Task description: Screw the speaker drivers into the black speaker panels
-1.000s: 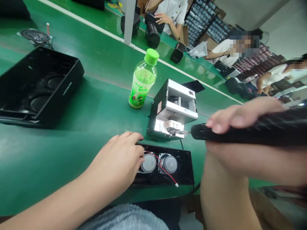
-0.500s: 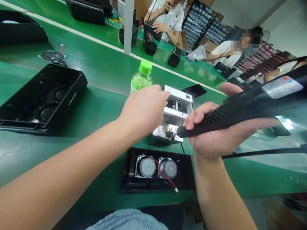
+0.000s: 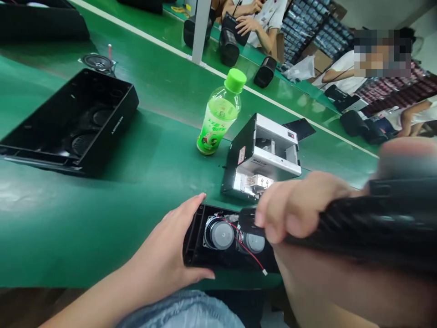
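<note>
Holds the left forearm (image 3: 102,291) in a slant from the lower left toward the centre, and opens the left hand (image 3: 167,248) in a wide curve, with fingers (image 3: 191,206) directed upward and thumb (image 3: 201,274) well apart below, nearer to the body. Holds the right forearm (image 3: 300,296) upward from the bottom edge, and curls the right hand (image 3: 307,205) in a closed grip, partly blurred toward the right edge.
</note>
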A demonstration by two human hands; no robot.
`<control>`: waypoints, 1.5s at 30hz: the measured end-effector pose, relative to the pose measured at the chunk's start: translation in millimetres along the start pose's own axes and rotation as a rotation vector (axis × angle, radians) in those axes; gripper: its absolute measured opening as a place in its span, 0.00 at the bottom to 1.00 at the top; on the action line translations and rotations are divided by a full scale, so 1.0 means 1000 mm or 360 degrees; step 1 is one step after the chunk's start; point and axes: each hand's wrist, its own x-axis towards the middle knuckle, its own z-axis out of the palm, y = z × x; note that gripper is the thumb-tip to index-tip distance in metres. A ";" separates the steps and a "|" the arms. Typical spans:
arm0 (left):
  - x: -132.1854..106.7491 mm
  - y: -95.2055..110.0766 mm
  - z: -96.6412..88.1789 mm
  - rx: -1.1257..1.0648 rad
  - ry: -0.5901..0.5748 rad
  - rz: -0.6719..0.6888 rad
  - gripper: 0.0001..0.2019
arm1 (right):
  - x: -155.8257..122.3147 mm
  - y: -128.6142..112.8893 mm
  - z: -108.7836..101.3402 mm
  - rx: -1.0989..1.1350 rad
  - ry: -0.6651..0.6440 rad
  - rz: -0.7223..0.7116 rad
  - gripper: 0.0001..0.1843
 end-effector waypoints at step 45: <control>0.013 0.001 0.005 -0.0173 0.0037 0.0043 0.67 | -0.004 0.092 0.029 0.0084 0.0030 -0.0080 0.37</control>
